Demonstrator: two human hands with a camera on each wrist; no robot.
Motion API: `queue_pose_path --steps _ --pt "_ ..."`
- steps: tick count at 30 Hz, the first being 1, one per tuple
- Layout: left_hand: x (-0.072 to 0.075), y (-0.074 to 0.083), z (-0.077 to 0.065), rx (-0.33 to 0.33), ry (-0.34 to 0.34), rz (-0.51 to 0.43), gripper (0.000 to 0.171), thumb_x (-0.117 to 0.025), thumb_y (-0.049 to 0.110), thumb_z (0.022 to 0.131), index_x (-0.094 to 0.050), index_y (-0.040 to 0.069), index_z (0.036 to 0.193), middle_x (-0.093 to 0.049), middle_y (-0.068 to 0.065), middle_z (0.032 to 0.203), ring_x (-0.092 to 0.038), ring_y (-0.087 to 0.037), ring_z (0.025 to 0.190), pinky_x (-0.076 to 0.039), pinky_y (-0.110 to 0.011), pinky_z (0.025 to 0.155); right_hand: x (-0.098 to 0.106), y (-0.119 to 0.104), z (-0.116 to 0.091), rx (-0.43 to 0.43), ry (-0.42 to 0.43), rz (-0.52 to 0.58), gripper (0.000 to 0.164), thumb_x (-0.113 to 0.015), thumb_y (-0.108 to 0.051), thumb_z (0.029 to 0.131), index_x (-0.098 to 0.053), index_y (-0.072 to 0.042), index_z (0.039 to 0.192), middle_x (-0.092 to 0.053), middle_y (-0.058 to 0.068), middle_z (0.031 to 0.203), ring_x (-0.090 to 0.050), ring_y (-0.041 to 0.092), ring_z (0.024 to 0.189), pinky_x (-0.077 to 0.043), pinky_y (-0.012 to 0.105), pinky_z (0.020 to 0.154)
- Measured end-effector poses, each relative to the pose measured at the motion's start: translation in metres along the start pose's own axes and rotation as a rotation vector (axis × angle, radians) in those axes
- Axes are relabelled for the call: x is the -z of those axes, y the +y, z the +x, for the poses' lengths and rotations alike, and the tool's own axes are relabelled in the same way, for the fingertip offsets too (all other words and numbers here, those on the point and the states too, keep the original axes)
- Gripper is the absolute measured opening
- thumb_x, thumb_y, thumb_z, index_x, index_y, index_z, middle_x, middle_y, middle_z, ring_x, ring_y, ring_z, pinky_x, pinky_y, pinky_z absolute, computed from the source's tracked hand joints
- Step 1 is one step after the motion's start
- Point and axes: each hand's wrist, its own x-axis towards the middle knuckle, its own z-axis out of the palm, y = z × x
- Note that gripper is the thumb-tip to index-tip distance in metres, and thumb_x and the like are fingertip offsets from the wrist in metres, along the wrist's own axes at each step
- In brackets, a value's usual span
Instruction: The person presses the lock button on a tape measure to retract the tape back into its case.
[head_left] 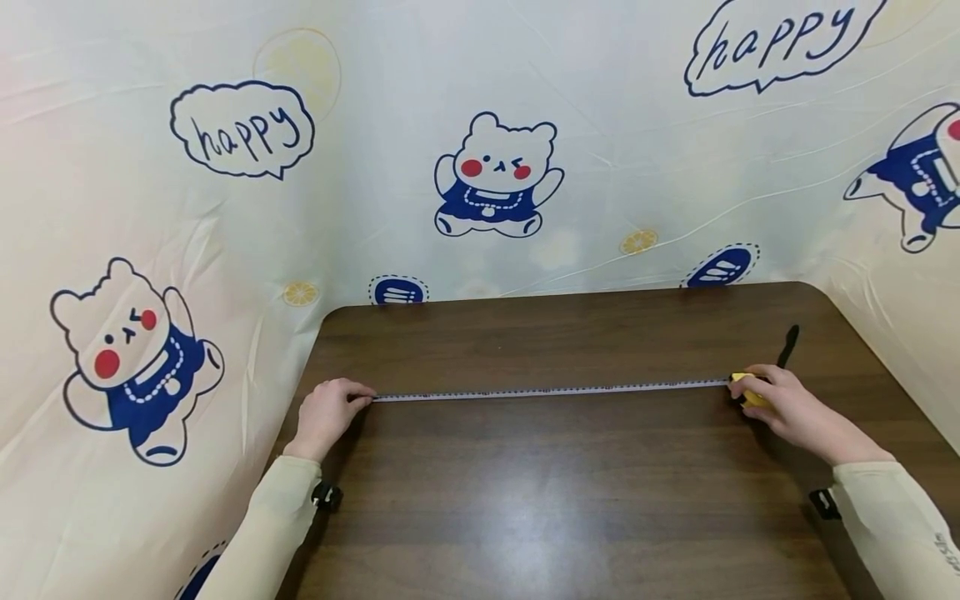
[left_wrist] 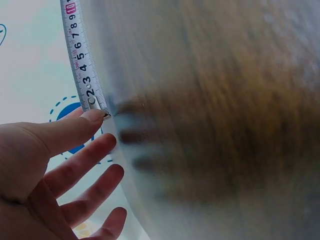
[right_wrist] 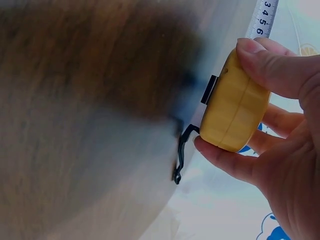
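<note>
A yellow tape measure (head_left: 750, 398) lies in my right hand (head_left: 787, 407), its rounded case gripped between thumb and fingers. From the case a white, marked blade (head_left: 547, 391) runs straight out to the left across the tabletop. My left hand (head_left: 327, 417) pinches the blade's metal end between thumb and index finger; the other fingers spread loosely below, as the left wrist view shows. Numbers up to about ten are readable on the blade (left_wrist: 79, 55) near that hand. A black strap (right_wrist: 184, 152) trails from the case beside the right fingers.
The brown wooden table (head_left: 540, 467) has rounded far corners. A pale cloth (head_left: 360, 167) printed with bears and "happy" bubbles stands around its back and sides. Small black devices (head_left: 327, 497) sit at both wrists.
</note>
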Motion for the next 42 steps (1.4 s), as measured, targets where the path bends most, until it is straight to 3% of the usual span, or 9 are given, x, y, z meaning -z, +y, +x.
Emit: queue_pose_path --steps 8,13,19,24,31,42 --pt "0.001 0.001 -0.001 -0.01 0.002 -0.004 0.009 -0.082 0.011 0.089 -0.085 0.015 0.097 -0.079 -0.011 0.106 -0.072 -0.039 0.1 -0.056 -0.06 0.079 0.0 0.0 -0.001 0.017 0.024 0.011 0.052 -0.092 0.013 0.056 -0.06 -0.018 0.084 -0.062 0.028 0.108 -0.059 0.048 0.097 -0.047 0.061 0.076" --pt "0.002 0.003 0.0 -0.02 0.006 -0.01 0.01 -0.082 0.011 0.089 -0.085 0.015 0.098 -0.079 -0.011 0.105 -0.072 -0.039 0.1 -0.056 -0.06 0.078 0.001 -0.001 -0.001 0.014 0.029 0.011 0.054 -0.092 0.012 0.055 -0.062 -0.018 0.087 -0.062 0.025 0.11 -0.059 0.044 0.097 -0.045 0.053 0.08" --pt "0.0 0.004 -0.001 -0.014 0.015 -0.014 0.01 -0.082 0.011 0.089 -0.085 0.015 0.097 -0.079 -0.01 0.104 -0.072 -0.038 0.099 -0.057 -0.058 0.077 0.004 -0.005 0.001 -0.035 -0.003 0.014 0.06 -0.092 0.009 0.063 -0.062 -0.01 0.111 -0.063 0.014 0.11 -0.06 0.034 0.099 -0.044 0.043 0.082" --pt "0.0 0.006 0.0 -0.013 0.011 -0.021 0.009 -0.081 0.011 0.09 -0.085 0.014 0.097 -0.079 -0.011 0.104 -0.072 -0.037 0.1 -0.056 -0.059 0.08 0.007 -0.007 0.002 -0.09 -0.055 0.044 0.071 -0.09 0.007 0.069 -0.055 0.0 0.131 -0.062 0.021 0.117 -0.06 0.038 0.103 -0.045 0.046 0.084" --pt "0.001 0.009 0.001 -0.022 -0.004 -0.031 0.009 -0.081 0.011 0.091 -0.085 0.014 0.098 -0.079 -0.011 0.104 -0.072 -0.037 0.099 -0.056 -0.059 0.081 0.006 -0.005 0.004 -0.049 -0.042 0.017 0.071 -0.092 0.006 0.064 -0.057 0.007 0.126 -0.063 0.022 0.112 -0.061 0.038 0.097 -0.046 0.049 0.08" --pt "-0.004 0.013 0.001 -0.022 -0.004 -0.03 0.009 -0.08 0.013 0.091 -0.085 0.015 0.098 -0.079 -0.01 0.104 -0.073 -0.036 0.099 -0.057 -0.058 0.079 0.007 -0.011 0.007 -0.058 -0.063 0.03 0.067 -0.092 0.004 0.067 -0.06 0.006 0.125 -0.064 0.021 0.115 -0.06 0.039 0.101 -0.045 0.048 0.083"
